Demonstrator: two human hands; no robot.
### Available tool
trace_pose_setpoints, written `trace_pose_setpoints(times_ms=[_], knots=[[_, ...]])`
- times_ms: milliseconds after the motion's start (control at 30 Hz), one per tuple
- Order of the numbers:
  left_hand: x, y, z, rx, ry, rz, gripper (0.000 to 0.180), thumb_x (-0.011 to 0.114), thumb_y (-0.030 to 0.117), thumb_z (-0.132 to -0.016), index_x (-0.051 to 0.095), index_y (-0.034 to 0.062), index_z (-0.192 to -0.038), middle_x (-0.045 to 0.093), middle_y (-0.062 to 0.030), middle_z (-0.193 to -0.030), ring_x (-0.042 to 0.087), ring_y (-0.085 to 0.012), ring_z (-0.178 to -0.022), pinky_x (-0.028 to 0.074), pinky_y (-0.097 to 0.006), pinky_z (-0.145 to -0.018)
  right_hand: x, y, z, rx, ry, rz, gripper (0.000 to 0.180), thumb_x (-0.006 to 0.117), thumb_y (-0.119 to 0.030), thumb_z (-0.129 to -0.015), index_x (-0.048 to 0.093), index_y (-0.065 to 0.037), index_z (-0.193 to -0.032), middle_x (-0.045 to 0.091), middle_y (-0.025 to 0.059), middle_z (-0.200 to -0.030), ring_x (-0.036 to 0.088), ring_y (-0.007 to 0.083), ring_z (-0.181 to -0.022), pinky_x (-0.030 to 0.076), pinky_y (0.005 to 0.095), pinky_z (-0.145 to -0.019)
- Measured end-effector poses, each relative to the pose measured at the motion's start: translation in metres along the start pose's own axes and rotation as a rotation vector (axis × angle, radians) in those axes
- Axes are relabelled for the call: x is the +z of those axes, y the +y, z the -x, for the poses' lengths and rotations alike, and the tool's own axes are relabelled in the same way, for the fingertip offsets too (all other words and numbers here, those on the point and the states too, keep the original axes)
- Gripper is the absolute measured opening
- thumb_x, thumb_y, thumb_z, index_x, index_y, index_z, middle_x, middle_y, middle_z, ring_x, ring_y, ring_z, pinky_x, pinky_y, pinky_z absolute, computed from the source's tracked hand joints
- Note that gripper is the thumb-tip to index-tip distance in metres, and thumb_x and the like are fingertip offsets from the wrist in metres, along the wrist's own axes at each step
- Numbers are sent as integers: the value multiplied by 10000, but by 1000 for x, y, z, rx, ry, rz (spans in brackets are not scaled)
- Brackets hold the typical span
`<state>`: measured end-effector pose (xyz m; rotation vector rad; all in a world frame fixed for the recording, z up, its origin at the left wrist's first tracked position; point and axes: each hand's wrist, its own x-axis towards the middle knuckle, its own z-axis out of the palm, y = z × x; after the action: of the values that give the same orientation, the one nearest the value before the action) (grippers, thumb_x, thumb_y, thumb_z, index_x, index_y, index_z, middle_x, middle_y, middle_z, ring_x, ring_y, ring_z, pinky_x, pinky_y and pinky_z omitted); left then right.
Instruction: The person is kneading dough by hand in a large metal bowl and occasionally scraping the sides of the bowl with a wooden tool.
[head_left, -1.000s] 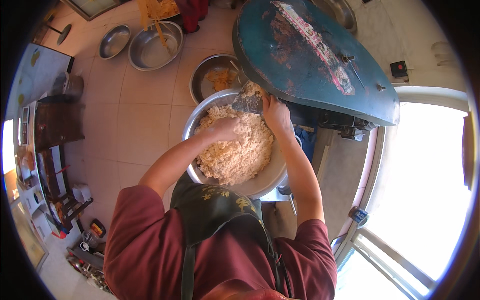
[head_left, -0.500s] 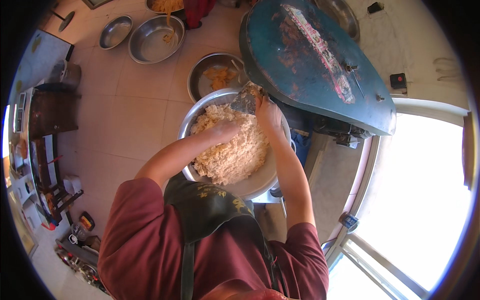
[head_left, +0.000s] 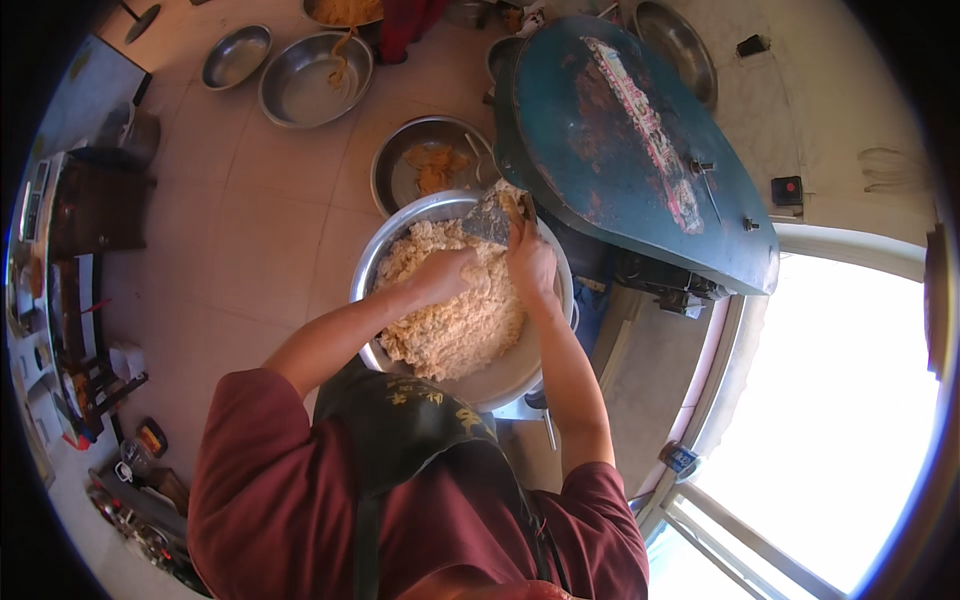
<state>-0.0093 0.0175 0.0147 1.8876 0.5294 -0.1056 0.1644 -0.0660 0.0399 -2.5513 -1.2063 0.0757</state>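
A wide metal bowl [head_left: 368, 262] holds a mound of pale, crumbly dough [head_left: 445, 340] in front of me. My right hand [head_left: 532, 262] grips a dough scraper [head_left: 486, 220] by its upper edge at the bowl's far right side. Bits of dough cling to the scraper's flat metal blade, which tilts down toward the mound. My left hand [head_left: 445, 276] rests on the dough just left of the blade, its fingers curled into the crumbs. Dough sticks to those fingers, and their tips are partly hidden.
Beyond the bowl stands a metal basin [head_left: 383, 150] with orange-brown strips. Two more basins [head_left: 315, 110] are on the tiled floor at far left. A large blue-green machine cover [head_left: 590, 130] rises close on the right. A dark cabinet [head_left: 100, 215] stands at left.
My left hand has lifted a little out of the dough and shows more of its curled fingers. My right hand keeps hold of the scraper. The whole view has shifted slightly.
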Motion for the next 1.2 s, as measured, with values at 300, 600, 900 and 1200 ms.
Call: trace_pose_setpoints(times_ms=[300, 600, 900, 1200], knots=[[0, -20, 12, 12, -19, 90, 500, 815, 171, -813, 602, 42, -1247, 670, -197, -1179, 673, -296, -1047, 527, -419, -896, 4, -6, 15, -55, -30, 8, 367, 523, -343, -1002, 612, -6, -1116, 681, 280, -777, 677, 448, -661, 559, 536, -601], [-17, -5, 11, -34, 7, 124, 451, 745, 314, -888, 654, 32, -1227, 684, -206, -1101, 679, -257, -980, 529, -386, -848, -10, 5, 11, 82, -85, 40, 386, 492, -347, -1014, 624, 7, -1091, 685, 279, -780, 682, 452, -709, 558, 531, -651], [-2, -26, 14, 112, 63, 100, 287, 709, 119, -856, 678, 50, -1132, 684, -188, -1102, 657, -317, -1035, 510, -386, -919, -13, 2, 13, -3, -143, 99, 334, 517, -334, -1008, 598, -10, -1010, 677, 279, -755, 683, 453, -710, 555, 555, -651], [-2, -13, 19, 93, 87, 105, 313, 706, 60, -844, 682, 65, -1156, 655, -206, -1131, 646, -332, -1047, 508, -390, -934, 7, -5, 3, -58, -80, 77, 380, 512, -355, -1010, 633, -12, -1121, 706, 254, -851, 707, 390, -689, 563, 483, -580]])
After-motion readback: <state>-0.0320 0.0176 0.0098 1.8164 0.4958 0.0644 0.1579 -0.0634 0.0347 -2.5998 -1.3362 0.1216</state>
